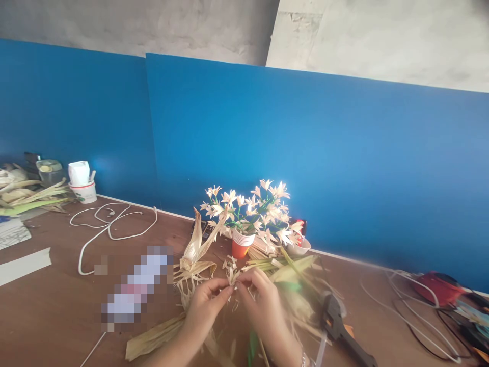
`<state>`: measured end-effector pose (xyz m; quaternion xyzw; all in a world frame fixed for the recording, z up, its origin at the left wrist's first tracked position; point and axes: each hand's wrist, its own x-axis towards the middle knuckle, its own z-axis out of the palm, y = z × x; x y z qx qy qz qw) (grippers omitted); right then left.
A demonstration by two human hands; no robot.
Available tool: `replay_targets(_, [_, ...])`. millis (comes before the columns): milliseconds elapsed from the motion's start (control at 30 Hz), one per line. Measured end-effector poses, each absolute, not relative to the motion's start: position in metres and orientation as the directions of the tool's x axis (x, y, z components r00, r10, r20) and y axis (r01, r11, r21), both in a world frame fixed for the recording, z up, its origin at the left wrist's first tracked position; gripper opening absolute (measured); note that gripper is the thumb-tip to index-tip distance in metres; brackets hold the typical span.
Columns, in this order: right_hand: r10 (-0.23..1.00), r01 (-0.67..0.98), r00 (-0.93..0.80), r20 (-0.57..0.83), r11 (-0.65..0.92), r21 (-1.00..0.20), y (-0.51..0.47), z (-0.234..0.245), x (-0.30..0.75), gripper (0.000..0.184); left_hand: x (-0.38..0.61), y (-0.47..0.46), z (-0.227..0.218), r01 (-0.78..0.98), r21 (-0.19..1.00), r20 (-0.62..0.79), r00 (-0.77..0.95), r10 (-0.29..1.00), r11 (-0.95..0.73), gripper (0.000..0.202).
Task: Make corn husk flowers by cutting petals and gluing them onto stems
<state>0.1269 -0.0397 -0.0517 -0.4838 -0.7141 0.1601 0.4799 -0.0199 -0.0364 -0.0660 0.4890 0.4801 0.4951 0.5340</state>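
Observation:
My left hand [208,300] and my right hand [262,295] meet at the middle of the brown table. Both pinch a small pale flower made of corn husk [233,275] between thumbs and fingertips, its petals pointing up. Just behind it stands an orange paper cup [240,247] holding a bunch of cream husk flowers [267,211] on green stems. Dried corn husks [194,250] lie to the left of the cup, and greener husks [296,270] to the right. Close to my right wrist rests a dark glue gun [338,323].
White cables [110,219] loop across the table's left side. A white cup [84,191] and a husk pile [34,196] sit at the far left. A blurred-out object [137,285] lies left of my hands. A red item [437,289] and cords are at right. A blue partition [305,153] runs behind.

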Motion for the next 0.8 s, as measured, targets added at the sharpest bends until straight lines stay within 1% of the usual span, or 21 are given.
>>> replay_targets(167, [0.851, 0.511, -0.107, 0.514, 0.490, -0.706, -0.040, -0.049, 0.129, 0.014, -0.020, -0.037, -0.064, -0.090, 0.994, -0.048, 0.073, 0.996, 0.055, 0.026])
replay_targets(433, [0.829, 0.460, -0.182, 0.528, 0.547, -0.700, -0.037, -0.045, 0.136, 0.016, -0.022, -0.038, -0.062, -0.225, 0.960, -0.122, 0.190, 0.974, 0.164, 0.023])
replay_targets(633, [0.823, 0.452, -0.193, 0.535, 0.558, -0.696, -0.037, -0.043, 0.137, 0.015, -0.023, -0.037, -0.063, -0.259, 0.953, -0.082, 0.280, 0.956, 0.157, 0.023])
replay_targets(800, [0.812, 0.441, -0.222, 0.539, 0.577, -0.687, -0.036, -0.042, 0.138, 0.015, -0.025, -0.036, -0.064, -0.275, 0.947, -0.080, 0.305, 0.949, 0.168, 0.024])
